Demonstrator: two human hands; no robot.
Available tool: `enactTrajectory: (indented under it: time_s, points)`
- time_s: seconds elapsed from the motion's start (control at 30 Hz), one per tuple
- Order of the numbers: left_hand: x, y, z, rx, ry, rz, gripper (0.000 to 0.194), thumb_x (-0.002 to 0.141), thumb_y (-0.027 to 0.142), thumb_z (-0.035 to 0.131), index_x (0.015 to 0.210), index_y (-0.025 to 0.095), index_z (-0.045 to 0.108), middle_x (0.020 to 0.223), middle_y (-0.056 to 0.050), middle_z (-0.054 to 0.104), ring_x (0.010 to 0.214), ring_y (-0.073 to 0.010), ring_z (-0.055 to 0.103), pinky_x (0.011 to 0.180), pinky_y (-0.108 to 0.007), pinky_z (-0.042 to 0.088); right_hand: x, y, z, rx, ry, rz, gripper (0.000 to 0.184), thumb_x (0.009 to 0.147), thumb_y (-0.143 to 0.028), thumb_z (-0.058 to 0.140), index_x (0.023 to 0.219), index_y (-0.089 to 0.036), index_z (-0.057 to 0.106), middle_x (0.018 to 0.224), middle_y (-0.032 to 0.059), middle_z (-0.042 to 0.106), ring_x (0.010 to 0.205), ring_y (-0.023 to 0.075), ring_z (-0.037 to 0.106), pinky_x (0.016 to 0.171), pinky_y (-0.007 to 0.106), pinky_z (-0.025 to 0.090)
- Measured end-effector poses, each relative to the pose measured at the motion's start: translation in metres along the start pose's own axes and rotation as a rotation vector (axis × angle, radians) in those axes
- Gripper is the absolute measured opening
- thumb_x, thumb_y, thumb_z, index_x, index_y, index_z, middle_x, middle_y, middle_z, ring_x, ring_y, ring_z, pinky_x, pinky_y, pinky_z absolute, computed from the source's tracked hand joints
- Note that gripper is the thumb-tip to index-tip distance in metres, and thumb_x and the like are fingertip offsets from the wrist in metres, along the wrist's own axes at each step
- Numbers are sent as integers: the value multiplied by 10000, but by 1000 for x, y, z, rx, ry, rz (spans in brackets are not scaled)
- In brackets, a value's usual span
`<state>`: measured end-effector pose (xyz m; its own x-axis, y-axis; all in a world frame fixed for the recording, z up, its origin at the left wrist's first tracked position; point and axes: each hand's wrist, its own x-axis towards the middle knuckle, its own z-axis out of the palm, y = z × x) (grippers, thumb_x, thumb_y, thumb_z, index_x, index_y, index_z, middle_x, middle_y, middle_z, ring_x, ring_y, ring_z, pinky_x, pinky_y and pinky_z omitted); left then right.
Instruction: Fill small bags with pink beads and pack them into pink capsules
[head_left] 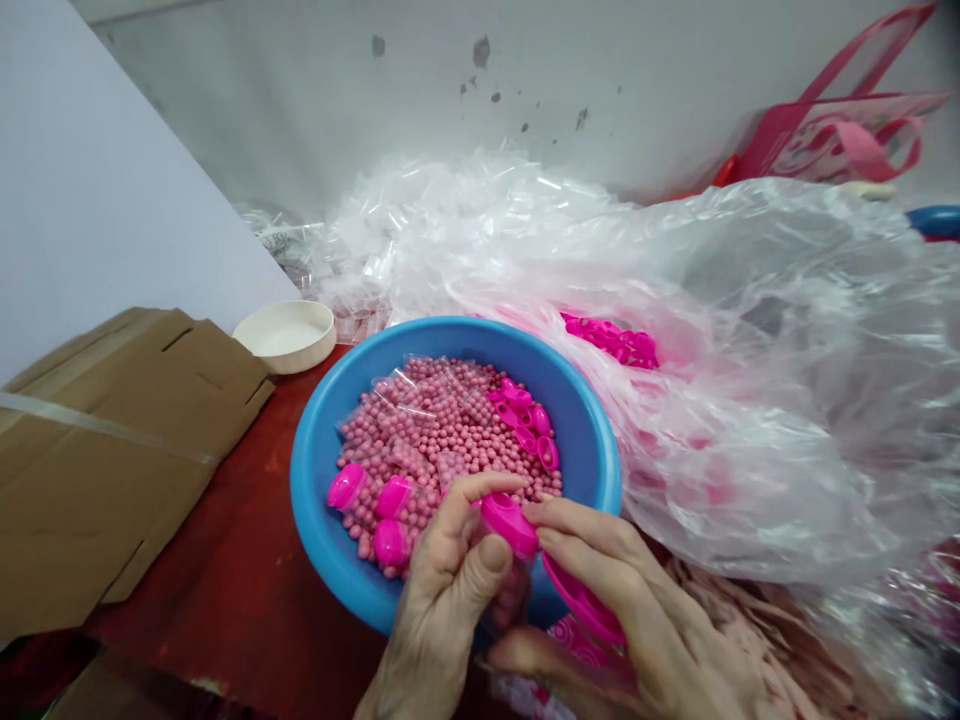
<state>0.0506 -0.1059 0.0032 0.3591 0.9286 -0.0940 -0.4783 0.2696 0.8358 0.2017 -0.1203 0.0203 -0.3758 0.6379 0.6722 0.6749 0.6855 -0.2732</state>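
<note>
My left hand (pixel 448 590) is closed round a small clear container (pixel 513 596) with pink beads inside, over the near rim of a blue basin (pixel 309 490). A bright pink oval cap (pixel 510 524) sits on the container's top, touched by the fingertips of my right hand (pixel 652 610). Held under those same fingers is another bright pink oval piece (pixel 581 602), like a larger lid. Pink beads (pixel 457 435) fill the basin's bottom. Among them lie several pink-capped containers (pixel 391 542), clear uncapped ones, and loose pink caps (pixel 525 415) at the right.
Left of the basin lie a flattened cardboard box (pixel 127 450) and a shallow white dish (pixel 289 335) on the red table (pixel 225 560). Clear plastic bags (pixel 750 400) heap up behind and to the right, with pink parts (pixel 615 340) inside. A pink bag (pixel 832 140) stands far right.
</note>
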Motion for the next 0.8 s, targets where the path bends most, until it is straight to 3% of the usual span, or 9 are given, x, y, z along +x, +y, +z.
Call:
enactTrajectory:
  time_s: [0.13, 0.3, 0.4, 0.47, 0.53, 0.6, 0.67, 0.73, 0.8]
  points:
    - [2, 0, -1, -84, -39, -5, 144, 889, 302, 572, 1017, 243, 604, 564, 80, 423, 473, -27, 353, 466, -84, 328, -4, -3, 12, -50, 11, 6, 391, 821, -322, 661, 1087, -70, 526, 1015, 131, 713, 1035, 207, 648, 965, 261, 503]
    - [2, -2, -4, -132, -100, -45, 135, 858, 310, 616, 958, 220, 596, 561, 80, 449, 447, -19, 371, 446, -90, 322, -6, -6, 19, -168, 235, 17, 402, 737, -304, 681, 1060, -85, 585, 871, 97, 750, 883, 224, 705, 849, 249, 579]
    - [2, -3, -4, -64, -87, -56, 148, 859, 315, 616, 944, 196, 595, 543, 82, 440, 442, -19, 366, 436, -91, 313, -10, -5, 20, -157, 111, 12, 456, 710, -284, 718, 1095, -93, 566, 932, 106, 741, 881, 224, 704, 817, 242, 590]
    - [2, -3, -3, 6, -32, -58, 162, 857, 312, 620, 956, 187, 590, 567, 76, 458, 463, -23, 381, 449, -98, 333, -14, -2, 19, -58, 123, 40, 496, 704, -262, 740, 1124, -105, 528, 962, 112, 719, 888, 214, 696, 803, 247, 589]
    - [3, -4, -2, 39, 28, -44, 227, 858, 318, 616, 1044, 202, 559, 603, 69, 482, 487, -36, 404, 461, -115, 361, -17, 0, 15, 113, 127, 127, 512, 753, -311, 718, 1169, -124, 484, 1029, 128, 672, 970, 221, 664, 826, 284, 578]
    - [2, -4, -1, 66, 58, -41, 368, 865, 342, 601, 1194, 227, 483, 629, 64, 504, 509, -53, 433, 477, -139, 386, -18, 2, 9, 273, 2, 251, 425, 848, -379, 611, 1190, -159, 485, 1104, 129, 631, 1035, 224, 632, 840, 304, 565]
    - [1, -3, 0, 141, 41, -62, 500, 868, 361, 594, 1313, 245, 398, 664, 56, 518, 549, -67, 457, 519, -161, 402, -17, 5, 3, 386, -23, 404, 297, 935, -369, 463, 1187, -214, 503, 1052, 76, 652, 933, 177, 667, 760, 250, 576]
    - [0, -2, 2, 228, 3, -66, 567, 864, 360, 601, 1368, 271, 357, 704, 53, 526, 594, -74, 465, 565, -172, 405, -14, 8, -1, 446, 49, 545, 260, 973, -307, 383, 1204, -257, 492, 900, 9, 677, 738, 118, 678, 641, 180, 564]
    - [-2, -2, 3, 293, 5, -41, 591, 868, 349, 599, 1394, 310, 331, 743, 53, 552, 623, -80, 479, 627, -189, 425, -9, 11, -2, 408, 82, 584, 280, 971, -278, 396, 1241, -261, 469, 822, -15, 678, 657, 106, 661, 624, 178, 553]
